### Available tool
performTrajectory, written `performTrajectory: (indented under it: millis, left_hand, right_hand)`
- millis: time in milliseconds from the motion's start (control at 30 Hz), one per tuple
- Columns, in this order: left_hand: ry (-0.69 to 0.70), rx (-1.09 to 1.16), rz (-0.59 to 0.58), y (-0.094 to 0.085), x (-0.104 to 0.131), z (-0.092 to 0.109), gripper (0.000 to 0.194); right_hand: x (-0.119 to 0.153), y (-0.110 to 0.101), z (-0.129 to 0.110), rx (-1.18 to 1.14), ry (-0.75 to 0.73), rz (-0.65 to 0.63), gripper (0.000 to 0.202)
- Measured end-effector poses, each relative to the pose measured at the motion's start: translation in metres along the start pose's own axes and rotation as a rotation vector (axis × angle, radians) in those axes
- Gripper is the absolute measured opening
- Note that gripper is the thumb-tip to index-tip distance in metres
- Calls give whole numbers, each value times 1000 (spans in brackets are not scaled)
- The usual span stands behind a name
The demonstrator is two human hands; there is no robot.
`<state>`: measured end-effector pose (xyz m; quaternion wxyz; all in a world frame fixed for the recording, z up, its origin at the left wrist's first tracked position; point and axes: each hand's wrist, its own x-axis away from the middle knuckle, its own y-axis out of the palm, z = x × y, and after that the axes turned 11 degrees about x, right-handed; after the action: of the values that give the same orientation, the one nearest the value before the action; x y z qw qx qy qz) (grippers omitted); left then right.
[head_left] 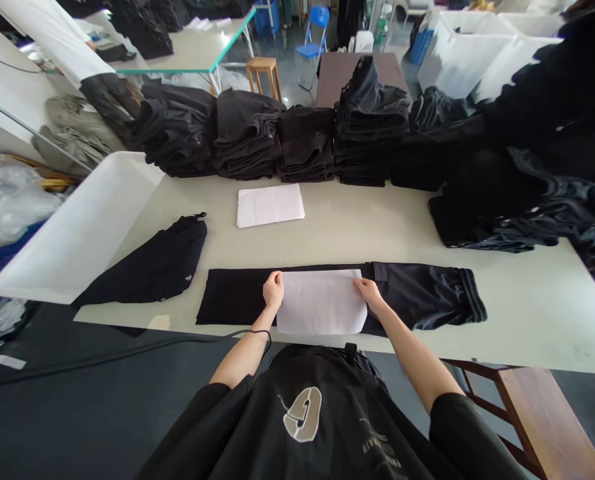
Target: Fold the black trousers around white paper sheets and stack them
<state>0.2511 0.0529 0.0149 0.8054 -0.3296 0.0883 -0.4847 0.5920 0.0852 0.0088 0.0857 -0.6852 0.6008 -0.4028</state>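
A sheet of white paper lies over the middle of a pair of black trousers, which is folded lengthwise across the table with its elastic waistband to the right. My left hand is closed on the sheet's upper left corner. At the upper right corner, my right hand pinches the same sheet. Farther back on the table is a stack of white paper. To the left, a black garment with a small pale logo lies partly over a white plastic bin or tray.
Folded black garments stand in stacks along the table's far side, and a larger heap covers the right. The white bin leans at the left edge. A wooden stool is at lower right. A black cable crosses by my left forearm.
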Motion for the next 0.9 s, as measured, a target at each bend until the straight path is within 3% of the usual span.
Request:
performTrajectory:
  millis: [167, 267, 333, 467, 700, 800, 900]
  left_hand:
    - [-87, -89, -28, 20, -28, 7, 28]
    - [-25, -149, 92, 32, -18, 6, 44]
    - [120, -206, 111, 41, -2, 2, 52]
    - [477, -323, -150, 56, 35, -11, 54]
    - [846, -472, -549, 64, 70, -17, 60]
    - [876, -512, -591, 64, 76, -17, 59]
    - [791, -550, -522, 64, 80, -18, 61]
  right_hand:
    - [-25, 10, -5, 116, -16, 68, 41]
    - [-30, 15, -5, 176, -23, 84, 37]
    - [-31, 16, -4, 205, -28, 84, 35]
    - [-37, 12, -3, 240, -42, 62, 36]
    - [-46, 8, -4, 238, -6, 22, 37]
    - [-41, 9, 1, 207, 27, 2, 36]
    - [-32, 7, 8, 158, 48, -30, 36]
